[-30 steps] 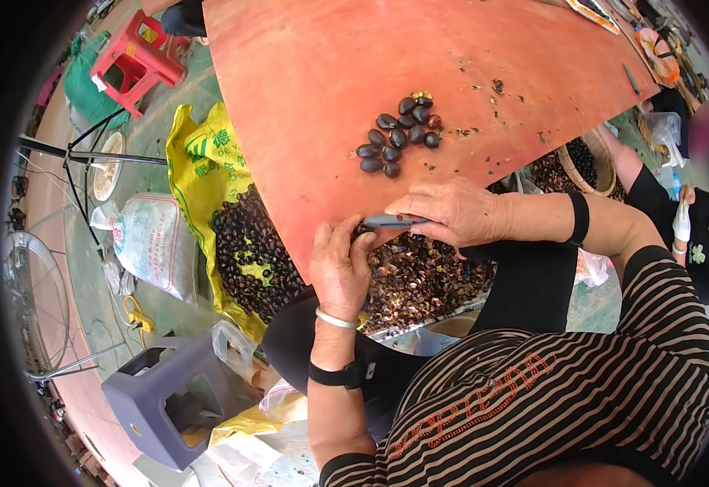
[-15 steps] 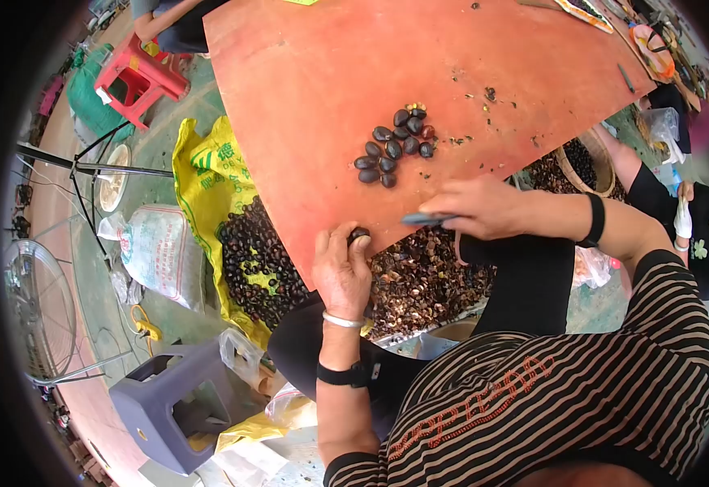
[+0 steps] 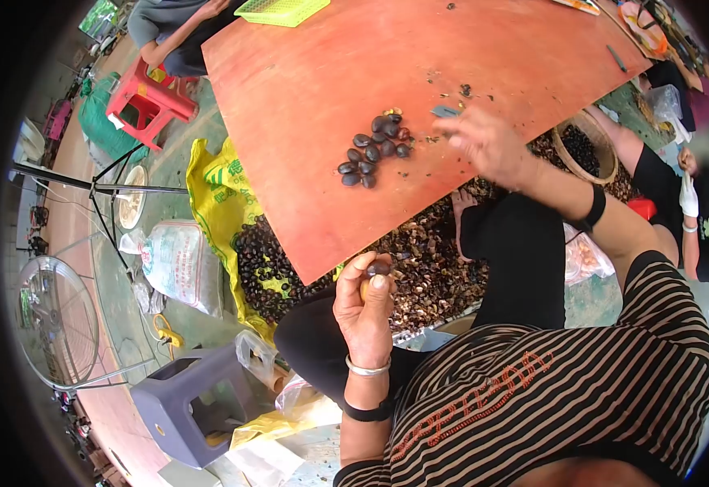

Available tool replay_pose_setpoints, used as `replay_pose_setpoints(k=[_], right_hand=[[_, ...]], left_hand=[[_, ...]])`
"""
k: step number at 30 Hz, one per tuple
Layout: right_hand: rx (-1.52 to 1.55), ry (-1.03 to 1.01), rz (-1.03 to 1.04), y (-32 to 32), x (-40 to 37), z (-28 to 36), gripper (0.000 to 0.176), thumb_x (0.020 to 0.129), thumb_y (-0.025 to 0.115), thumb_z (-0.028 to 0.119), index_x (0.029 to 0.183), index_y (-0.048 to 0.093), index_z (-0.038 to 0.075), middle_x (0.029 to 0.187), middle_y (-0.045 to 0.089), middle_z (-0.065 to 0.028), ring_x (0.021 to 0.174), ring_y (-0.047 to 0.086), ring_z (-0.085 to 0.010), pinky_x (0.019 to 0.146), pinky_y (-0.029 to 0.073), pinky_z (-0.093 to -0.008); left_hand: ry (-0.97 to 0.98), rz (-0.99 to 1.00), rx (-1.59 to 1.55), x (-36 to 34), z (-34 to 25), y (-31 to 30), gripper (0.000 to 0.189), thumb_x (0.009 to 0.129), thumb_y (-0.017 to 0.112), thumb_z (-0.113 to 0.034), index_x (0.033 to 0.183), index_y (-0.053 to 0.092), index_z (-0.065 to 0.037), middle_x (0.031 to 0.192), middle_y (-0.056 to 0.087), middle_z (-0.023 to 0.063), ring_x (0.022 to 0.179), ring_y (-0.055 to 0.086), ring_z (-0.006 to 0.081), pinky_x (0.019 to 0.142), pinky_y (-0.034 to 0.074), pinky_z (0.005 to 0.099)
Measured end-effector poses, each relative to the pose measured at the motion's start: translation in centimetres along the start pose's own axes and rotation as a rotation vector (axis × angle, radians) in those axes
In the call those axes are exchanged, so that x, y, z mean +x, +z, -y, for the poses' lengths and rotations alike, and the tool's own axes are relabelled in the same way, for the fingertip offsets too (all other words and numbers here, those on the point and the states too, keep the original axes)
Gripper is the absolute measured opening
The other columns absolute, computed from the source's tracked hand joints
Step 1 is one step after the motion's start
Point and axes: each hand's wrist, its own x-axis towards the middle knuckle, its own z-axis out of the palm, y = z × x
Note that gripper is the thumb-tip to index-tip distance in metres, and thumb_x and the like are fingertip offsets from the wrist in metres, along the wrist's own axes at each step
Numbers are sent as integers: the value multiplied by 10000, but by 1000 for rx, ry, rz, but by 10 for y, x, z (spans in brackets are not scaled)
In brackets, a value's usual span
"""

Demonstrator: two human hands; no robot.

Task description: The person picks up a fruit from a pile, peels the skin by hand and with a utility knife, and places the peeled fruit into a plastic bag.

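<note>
My left hand (image 3: pixel 364 312) is closed around a dark seed (image 3: pixel 379 267), held between thumb and fingers just off the near edge of the orange board (image 3: pixel 306 105). Above the board, my right hand (image 3: pixel 488 146) is smeared by motion. By its fingertips is a blue-grey tool (image 3: pixel 445 111); whether the fingers touch it is unclear. Left of that tool, a cluster of dark glossy seeds (image 3: pixel 372 150) lies on the board. Small dark scraps surround the board's middle right.
A yellow sack (image 3: pixel 212 183) of dark seeds lies left of the board. Shell scraps (image 3: pixel 435 272) fill the space below it. A basket (image 3: pixel 586 154), a grey stool (image 3: pixel 184 406), a red stool (image 3: pixel 147 105) and a green tray (image 3: pixel 281 10) are around. Other people sit nearby.
My left hand has moved right and down, off the board's corner, with the seed. My right hand has moved up and away from it. The green tray shows more fully.
</note>
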Motion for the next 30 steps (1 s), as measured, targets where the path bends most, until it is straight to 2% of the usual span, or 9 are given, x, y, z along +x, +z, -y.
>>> replay_pose_setpoints(k=[1, 2, 3, 5, 12, 20, 27, 28, 30], right_hand=[[191, -6, 36, -1, -8, 29, 277, 855, 544, 187, 1113, 589, 98, 912, 574, -150, 849, 563, -313, 713, 468, -386], [394, -121, 48, 4, -16, 50, 281, 916, 514, 212, 1148, 587, 71, 875, 600, -88, 784, 570, -162, 699, 461, -279], [926, 319, 393, -2, -28, 81, 299, 925, 508, 191, 1183, 567, 50, 848, 606, -31, 713, 557, -76, 659, 469, -230], [1070, 340, 563, -4, -40, 113, 379, 925, 511, 162, 1287, 484, 53, 796, 577, 5, 657, 527, -45, 620, 459, -210], [1188, 230, 435, 19, -74, 144, 448, 922, 495, 133, 1339, 391, 4, 887, 575, -34, 811, 506, -66, 760, 437, -228], [1047, 337, 374, 26, -97, 161, 415, 904, 482, 129, 1298, 454, 2, 1161, 566, -167, 1070, 542, -206, 934, 403, -296], [1033, 377, 225, 51, -106, 155, 388, 915, 485, 153, 1282, 486, 27, 1034, 619, -126, 909, 572, -143, 822, 451, -282], [1168, 639, 251, 57, -104, 145, 379, 918, 498, 167, 1274, 497, 36, 956, 632, -62, 796, 545, -82, 728, 460, -248], [1172, 765, 320, 52, -106, 141, 376, 921, 502, 164, 1279, 495, 48, 854, 603, 5, 709, 481, -32, 642, 434, -204]], left_hand=[[-6, -6, 11, -4, 0, 2, 266, 878, 591, -89, 1138, 538, -68, 1046, 608, 73, 679, 491, 47, 530, 384, 151], [-9, 0, 12, -7, 0, 5, 266, 878, 591, -89, 1138, 538, -68, 1046, 608, 73, 679, 491, 47, 530, 384, 151], [10, -3, 2, -10, 0, 8, 266, 879, 592, -94, 1137, 535, -65, 1027, 607, 70, 679, 491, 49, 537, 386, 152], [26, -7, -7, -16, 0, 11, 266, 880, 593, -99, 1137, 532, -62, 1008, 606, 67, 679, 490, 52, 545, 388, 154], [130, 28, -20, -38, 4, 9, 262, 863, 616, -76, 1106, 530, -31, 927, 551, 28, 781, 502, 77, 687, 443, 197], [313, 27, 434, -46, 11, -1, 228, 836, 601, 28, 1054, 548, -13, 936, 533, 9, 792, 498, 63, 732, 432, 194], [338, 99, 327, -52, 3, 0, 189, 808, 662, -33, 977, 579, -17, 910, 562, 40, 755, 500, 67, 664, 430, 189], [336, 103, 329, -54, -1, 1, 189, 808, 662, -33, 977, 579, -17, 910, 562, 40, 755, 500, 67, 664, 430, 189], [135, 125, 257, -57, -7, 1, 178, 839, 645, -78, 991, 573, -20, 908, 581, 38, 722, 485, 54, 636, 420, 176]])
